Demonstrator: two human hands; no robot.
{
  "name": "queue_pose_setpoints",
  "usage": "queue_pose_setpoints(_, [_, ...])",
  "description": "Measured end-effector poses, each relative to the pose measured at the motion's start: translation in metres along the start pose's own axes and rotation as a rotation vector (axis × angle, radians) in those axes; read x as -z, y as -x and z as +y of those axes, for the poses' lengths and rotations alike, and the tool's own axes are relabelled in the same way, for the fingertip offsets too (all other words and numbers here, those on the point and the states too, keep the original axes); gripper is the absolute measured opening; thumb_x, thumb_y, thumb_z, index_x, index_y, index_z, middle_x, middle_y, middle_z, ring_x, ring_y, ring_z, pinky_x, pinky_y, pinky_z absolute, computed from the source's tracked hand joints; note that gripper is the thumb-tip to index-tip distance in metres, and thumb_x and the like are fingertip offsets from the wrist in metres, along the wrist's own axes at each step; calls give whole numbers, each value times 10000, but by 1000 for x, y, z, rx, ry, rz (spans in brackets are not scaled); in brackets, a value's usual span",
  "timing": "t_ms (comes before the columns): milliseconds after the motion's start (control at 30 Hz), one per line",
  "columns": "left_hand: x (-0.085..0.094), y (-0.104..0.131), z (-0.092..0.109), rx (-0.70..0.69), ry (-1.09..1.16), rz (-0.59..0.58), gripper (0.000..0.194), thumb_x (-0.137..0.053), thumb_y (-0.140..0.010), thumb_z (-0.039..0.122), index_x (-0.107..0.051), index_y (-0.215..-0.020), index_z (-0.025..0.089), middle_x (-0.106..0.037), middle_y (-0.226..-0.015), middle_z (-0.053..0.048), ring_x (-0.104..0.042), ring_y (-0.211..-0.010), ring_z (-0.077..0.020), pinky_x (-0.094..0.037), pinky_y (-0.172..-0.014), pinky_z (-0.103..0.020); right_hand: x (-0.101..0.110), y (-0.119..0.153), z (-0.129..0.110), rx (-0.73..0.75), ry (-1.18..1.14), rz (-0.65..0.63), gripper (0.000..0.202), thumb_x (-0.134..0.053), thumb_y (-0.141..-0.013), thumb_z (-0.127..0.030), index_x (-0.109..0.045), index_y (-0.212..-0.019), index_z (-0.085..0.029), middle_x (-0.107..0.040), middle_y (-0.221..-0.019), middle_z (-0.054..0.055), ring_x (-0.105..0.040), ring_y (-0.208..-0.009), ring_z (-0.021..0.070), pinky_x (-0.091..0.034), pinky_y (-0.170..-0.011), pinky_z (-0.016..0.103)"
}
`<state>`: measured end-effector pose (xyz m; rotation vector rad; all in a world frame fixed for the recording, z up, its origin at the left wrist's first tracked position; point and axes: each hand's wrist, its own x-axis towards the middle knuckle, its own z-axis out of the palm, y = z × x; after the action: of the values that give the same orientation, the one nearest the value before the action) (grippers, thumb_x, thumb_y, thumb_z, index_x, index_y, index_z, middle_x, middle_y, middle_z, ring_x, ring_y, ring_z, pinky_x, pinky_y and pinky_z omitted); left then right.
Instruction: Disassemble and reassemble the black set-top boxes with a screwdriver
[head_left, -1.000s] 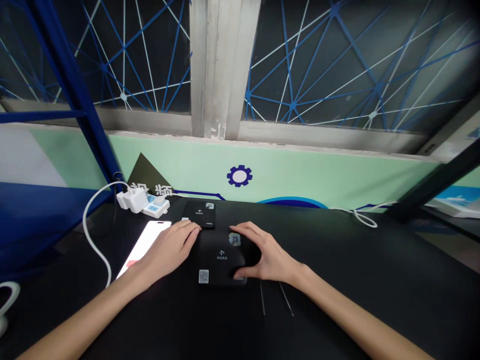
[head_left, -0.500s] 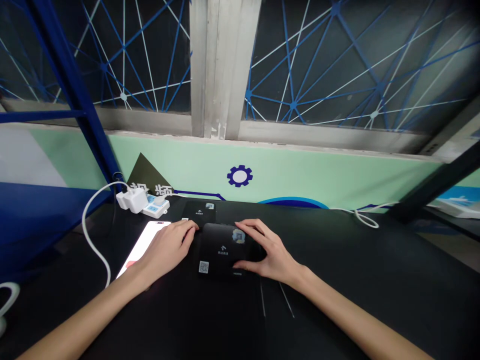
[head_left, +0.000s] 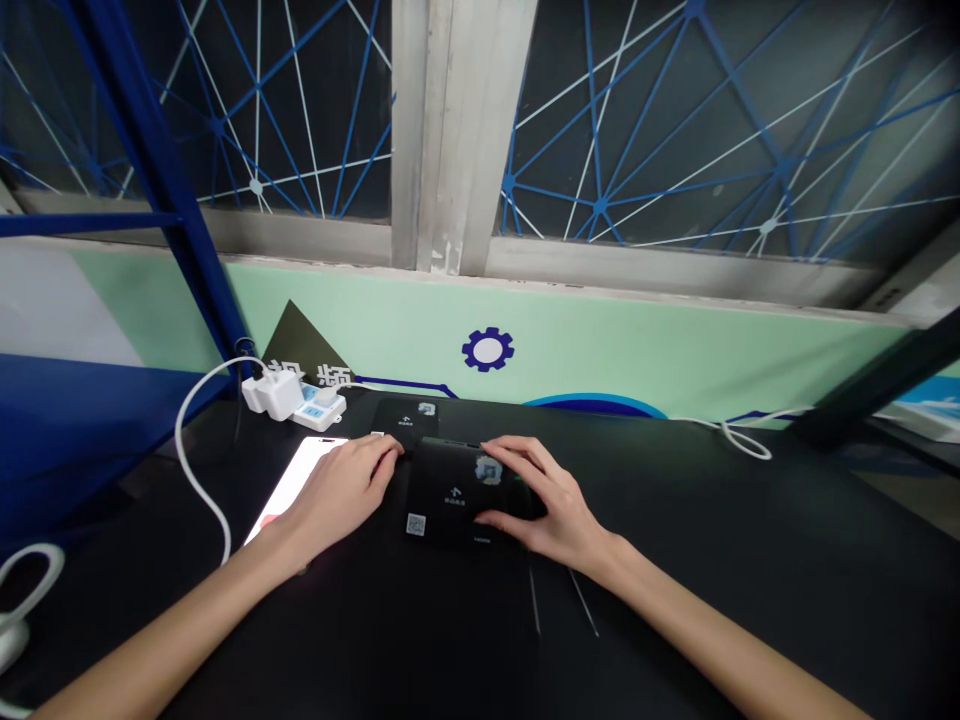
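Note:
A black set-top box (head_left: 442,490), with a QR code sticker, a round picture sticker and small white print, is in my right hand (head_left: 547,500). The thumb grips its near right side and the fingers its far right side. It looks tilted, its far edge with dark slots showing. Behind it lies a second, similar black box (head_left: 405,418), partly covered. My left hand (head_left: 356,480) is near that box's front edge, thumb and fingers drawn together; whether they pinch anything is hidden. Under the left wrist is a phone (head_left: 289,490) with a bright white screen.
A white power strip (head_left: 321,408) with a white plug adapter (head_left: 276,394) and cable sits at the back left. Two thin rods (head_left: 583,603) lie on the black table (head_left: 712,550). A white cable (head_left: 739,440) runs along the wall at right. A blue post (head_left: 180,250) stands left.
The view has shifted slightly, so everything sits a little further right. The held box has tipped, and its far edge shows more. Both hands keep about the same pose.

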<state>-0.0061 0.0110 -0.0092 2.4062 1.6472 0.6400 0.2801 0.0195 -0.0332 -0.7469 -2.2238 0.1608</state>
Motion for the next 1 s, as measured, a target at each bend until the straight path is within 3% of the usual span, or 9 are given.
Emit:
queue_pose_setpoints(367, [-2,0,3,6,1,11,366,-328,-997,302,-683,-1051,233,-742,-1071,-54,-698,-924,-248,-520,-760,-357,-1,2,2,-3,-4,-1,682,-740,-866,-381,-427,-1468,-311,-552,-1284,120,-584,-1194,306,-565,-969,483])
queue_pose_setpoints(600, [0,0,0,22,25,17,375,-331,-990,331,-692,-1044,247,-757,-1030,-53,-707,-896,-259,-510,-713,-349,-3,3,-2,22,23,61,572,-714,-888,-339,-482,-1409,-284,-558,-1239,137,-615,-1127,300,-620,-815,412])
queue_pose_setpoints(833, [6,-3,0,65,86,-63,369,-359,-980,380,-684,-864,252,-690,-722,5,-642,-643,-199,-404,-564,-288,-5,5,0,215,3,146,453,-681,-903,-142,-552,-1319,-266,-666,-1166,121,-669,-925,229,-592,-745,373])
queue_pose_setpoints(1000, [2,-4,-3,137,303,-177,396,-384,-980,441,-717,-931,233,-701,-779,5,-650,-644,-173,-445,-583,-268,-1,3,-5,331,74,153,363,-637,-913,-97,-622,-1240,-254,-726,-1160,123,-681,-814,213,-564,-643,362])
